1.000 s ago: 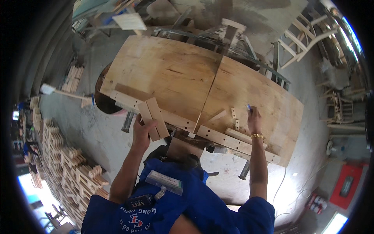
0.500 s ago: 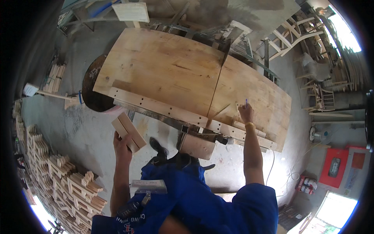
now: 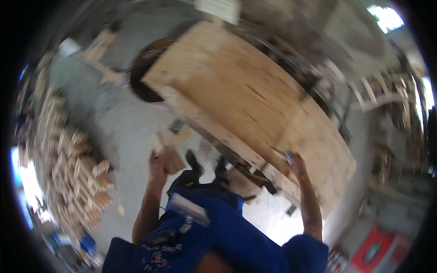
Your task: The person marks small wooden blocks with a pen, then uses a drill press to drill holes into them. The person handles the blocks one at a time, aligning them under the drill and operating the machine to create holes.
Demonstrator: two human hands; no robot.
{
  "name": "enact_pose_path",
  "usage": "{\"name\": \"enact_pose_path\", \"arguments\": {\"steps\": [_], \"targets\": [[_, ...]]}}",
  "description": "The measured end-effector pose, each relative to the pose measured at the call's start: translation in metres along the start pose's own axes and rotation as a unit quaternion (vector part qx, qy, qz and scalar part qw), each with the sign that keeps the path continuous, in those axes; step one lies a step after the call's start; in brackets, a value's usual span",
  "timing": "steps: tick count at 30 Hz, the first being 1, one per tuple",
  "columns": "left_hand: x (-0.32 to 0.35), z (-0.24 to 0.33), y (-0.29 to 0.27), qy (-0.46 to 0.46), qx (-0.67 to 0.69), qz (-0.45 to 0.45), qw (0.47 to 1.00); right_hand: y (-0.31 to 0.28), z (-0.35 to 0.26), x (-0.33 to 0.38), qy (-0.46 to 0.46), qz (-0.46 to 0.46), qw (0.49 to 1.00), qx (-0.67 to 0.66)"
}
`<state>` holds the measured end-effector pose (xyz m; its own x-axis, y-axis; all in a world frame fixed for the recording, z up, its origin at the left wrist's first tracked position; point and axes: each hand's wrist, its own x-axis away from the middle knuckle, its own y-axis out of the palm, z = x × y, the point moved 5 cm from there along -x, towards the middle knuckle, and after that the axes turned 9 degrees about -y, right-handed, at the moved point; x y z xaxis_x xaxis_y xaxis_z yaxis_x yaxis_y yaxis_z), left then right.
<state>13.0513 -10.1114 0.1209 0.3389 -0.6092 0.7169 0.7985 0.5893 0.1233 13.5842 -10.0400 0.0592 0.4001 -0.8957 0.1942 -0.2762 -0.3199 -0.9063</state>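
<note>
My left hand (image 3: 158, 167) is closed round a short pair of pale wooden boards (image 3: 175, 161), held over the floor to the left of my feet. A small blue pen (image 3: 288, 157) sticks out from the closed fingers of my right hand (image 3: 298, 167). That hand is at the near edge of a wooden tabletop (image 3: 246, 91), over its right part. A pale strip with dark holes (image 3: 205, 118) runs along the tabletop's near edge. Motion blur hides the finer detail of both hands.
Stacked wooden frame parts (image 3: 79, 177) stand on the floor at my left. Beyond the tabletop's left end is a dark round drum (image 3: 144, 86). Wooden chair frames (image 3: 380, 93) stand at the far right. A red box (image 3: 372, 249) is at the lower right.
My view has swung, so the tabletop appears turned and tilted down to the right. My right hand has come nearer the strip, still with the pen; my left still holds the boards.
</note>
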Motion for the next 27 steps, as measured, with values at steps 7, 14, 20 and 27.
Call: {"name": "enact_pose_path", "arguments": {"steps": [7,14,20,27], "targets": [[0.009,0.037,-0.051,0.04,0.208,-0.005,0.977,-0.019,-0.089,-0.057,0.048,0.113,0.991,-0.059],[0.007,0.07,-0.203,0.099,0.256,0.159,0.948,-0.012,-0.439,-0.363,-0.145,0.129,0.884,-0.425],[0.021,0.117,-0.34,0.204,0.299,0.219,0.906,0.038,-0.506,-0.504,-0.136,0.215,0.96,-0.12],[-0.012,0.12,-0.481,0.153,0.365,0.357,0.846,0.163,-0.758,-0.451,-0.379,-0.129,0.868,-0.294]]}}
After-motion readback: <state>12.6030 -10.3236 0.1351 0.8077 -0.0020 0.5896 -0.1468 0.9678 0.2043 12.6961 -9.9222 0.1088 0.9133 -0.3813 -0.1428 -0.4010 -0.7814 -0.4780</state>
